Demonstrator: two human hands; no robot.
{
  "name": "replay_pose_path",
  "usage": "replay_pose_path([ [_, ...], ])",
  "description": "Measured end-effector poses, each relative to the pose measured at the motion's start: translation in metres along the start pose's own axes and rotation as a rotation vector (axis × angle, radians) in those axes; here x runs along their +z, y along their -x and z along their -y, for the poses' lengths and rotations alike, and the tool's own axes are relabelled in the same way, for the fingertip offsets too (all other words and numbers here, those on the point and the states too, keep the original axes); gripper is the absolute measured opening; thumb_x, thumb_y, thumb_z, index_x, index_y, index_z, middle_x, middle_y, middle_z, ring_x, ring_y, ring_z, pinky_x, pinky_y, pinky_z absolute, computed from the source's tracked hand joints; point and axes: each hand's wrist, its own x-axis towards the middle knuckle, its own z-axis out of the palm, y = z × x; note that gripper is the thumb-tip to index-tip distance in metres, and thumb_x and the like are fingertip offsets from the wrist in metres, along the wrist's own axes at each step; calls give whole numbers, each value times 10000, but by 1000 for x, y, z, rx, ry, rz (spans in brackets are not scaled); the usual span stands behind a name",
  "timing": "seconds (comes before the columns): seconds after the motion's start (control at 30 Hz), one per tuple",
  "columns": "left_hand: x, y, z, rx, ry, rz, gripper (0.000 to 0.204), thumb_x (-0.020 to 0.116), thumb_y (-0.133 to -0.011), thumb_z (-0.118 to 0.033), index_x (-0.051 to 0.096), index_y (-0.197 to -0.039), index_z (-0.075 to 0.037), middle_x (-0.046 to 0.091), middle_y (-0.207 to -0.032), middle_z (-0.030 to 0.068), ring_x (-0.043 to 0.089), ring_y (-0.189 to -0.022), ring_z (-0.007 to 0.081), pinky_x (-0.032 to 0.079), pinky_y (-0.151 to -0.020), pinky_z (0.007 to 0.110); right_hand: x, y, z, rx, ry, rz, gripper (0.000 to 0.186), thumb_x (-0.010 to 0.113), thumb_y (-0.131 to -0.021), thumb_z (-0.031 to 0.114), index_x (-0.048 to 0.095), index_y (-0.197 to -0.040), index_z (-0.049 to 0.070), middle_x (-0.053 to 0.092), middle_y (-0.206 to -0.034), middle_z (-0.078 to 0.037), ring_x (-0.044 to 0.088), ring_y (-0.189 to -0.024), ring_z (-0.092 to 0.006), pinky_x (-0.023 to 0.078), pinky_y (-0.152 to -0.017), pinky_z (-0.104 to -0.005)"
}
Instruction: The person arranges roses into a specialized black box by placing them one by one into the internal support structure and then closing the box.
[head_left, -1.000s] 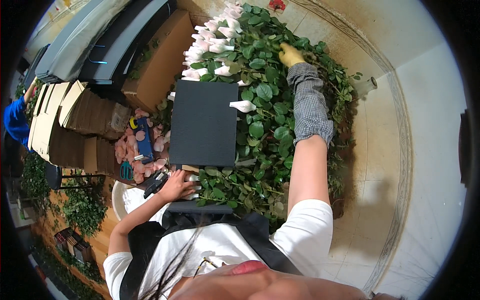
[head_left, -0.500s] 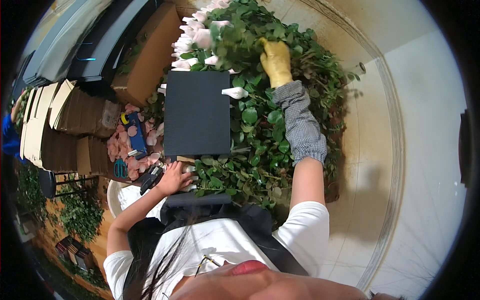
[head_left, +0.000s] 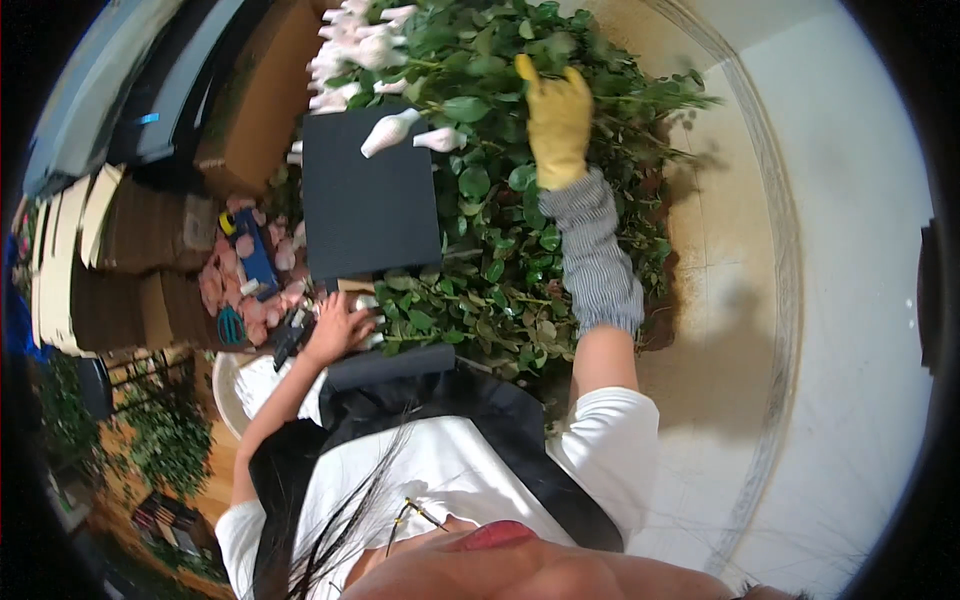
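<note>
My right hand (head_left: 560,122), in a yellow glove with a grey checked sleeve cover, is over the far part of a large heap of leafy rose stems (head_left: 560,290). Its fingers are spread apart above the leaves. A rose in a white net sleeve (head_left: 390,132) lies over the far right corner of a dark ribbed board (head_left: 370,200), with a second sleeved rose (head_left: 438,139) beside it. My bare left hand (head_left: 340,328) rests at the near edge of the board, fingers apart, beside several pale sleeved heads. Leaves hide parts of the stems.
Pink petals (head_left: 285,255), a blue box (head_left: 257,260) and teal scissors (head_left: 231,325) lie left of the board. Stacked cardboard (head_left: 130,250) and a brown carton (head_left: 262,90) stand beyond. More sleeved roses (head_left: 345,50) are piled at the far end. A white wall (head_left: 850,250) rises at right.
My right hand's fingers have spread after moving a blurred leafy stem. Another sleeved rose now lies across the board's corner. The view has shifted slightly; my left hand stays by the board.
</note>
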Motion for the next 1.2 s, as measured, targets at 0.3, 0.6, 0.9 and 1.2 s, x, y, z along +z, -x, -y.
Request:
replay_pose_path([
  [0.3, 24, 7, 14, 8, 146, -141, 681, 778, -765, -213, 477, -1348, -32, 596, -1144, 214, 574, -1034, 409, 471, -867, 470, -137, 163, 74, -98, -473, 465, 71, 668, -725, 66, 647, -673, 110, 579, -672, -51, 593, -708, -213, 509, -661, -340],
  [0.6, -29, -15, -15, 22, -79, -68, 526, 760, -735, -352, 653, -1172, -79, 601, -1149, 152, 555, -1111, 332, 436, -968, 452, -37, 286, 181, -31, -475, 928, 403, 628, -859, 124, 650, -1257, 178, 698, -1099, -33, 651, -1038, -234, 404, -1052, -386],
  [0.9, 14, -6, 13, 64, 12, -221, 640, 820, -720, -352, 546, -1230, -80, 471, -1224, 258, 436, -1183, 453, 380, -1013, 546, -122, 216, 108, 177, -460, 227, 220, 612, -823, -9, 679, -1024, 49, 617, -777, -85, 618, -754, -249, 530, -874, -426],
  [1.2, 22, 4, 8, -116, 72, -138, 640, 817, -714, -498, 648, -1182, -94, 469, -1256, 232, 441, -1169, 424, 373, -996, 515, -85, 241, 207, 133, -558, 474, 181, 638, -768, 17, 692, -939, 49, 680, -858, -103, 637, -725, -306, 516, -633, -401],
])
